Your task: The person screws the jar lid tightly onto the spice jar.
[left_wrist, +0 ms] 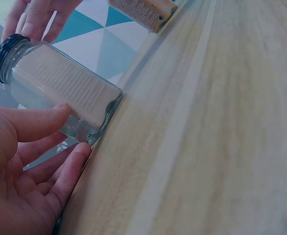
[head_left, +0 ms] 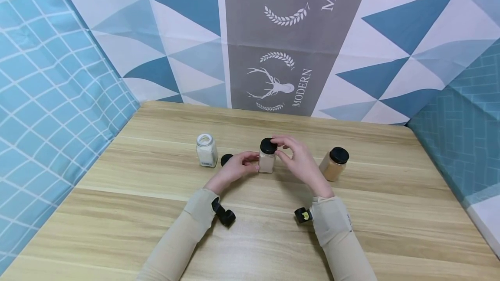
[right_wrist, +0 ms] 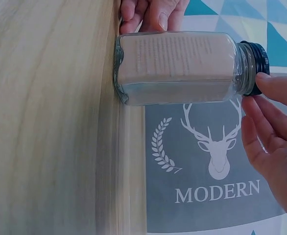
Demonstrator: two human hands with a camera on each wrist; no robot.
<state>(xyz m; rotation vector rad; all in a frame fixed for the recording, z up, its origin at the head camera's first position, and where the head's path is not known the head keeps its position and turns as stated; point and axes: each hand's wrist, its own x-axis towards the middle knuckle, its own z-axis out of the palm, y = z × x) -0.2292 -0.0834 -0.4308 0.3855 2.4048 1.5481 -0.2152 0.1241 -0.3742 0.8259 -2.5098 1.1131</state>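
Note:
A square glass jar [head_left: 267, 163] of pale beige powder stands upright on the table between both hands. Its black screw lid [head_left: 267, 145] sits on the neck. My left hand [head_left: 235, 167] holds the lower body of the jar, thumb on one side and fingers on another. With thumb and fingertips, my right hand [head_left: 300, 161] pinches the lid's edge. In the right wrist view, the lid [right_wrist: 257, 68] lies between the right thumb and fingers, and printed text shows on the jar [right_wrist: 178, 63].
Left of the hands stands an open glass jar [head_left: 207, 153] of white contents. A loose black lid [head_left: 226, 158] lies beside it, partly behind the left hand. Another black-lidded jar [head_left: 333, 164], with tan powder, stands right of the right hand. Patterned cloth [head_left: 269, 47] hangs behind the table [head_left: 258, 237].

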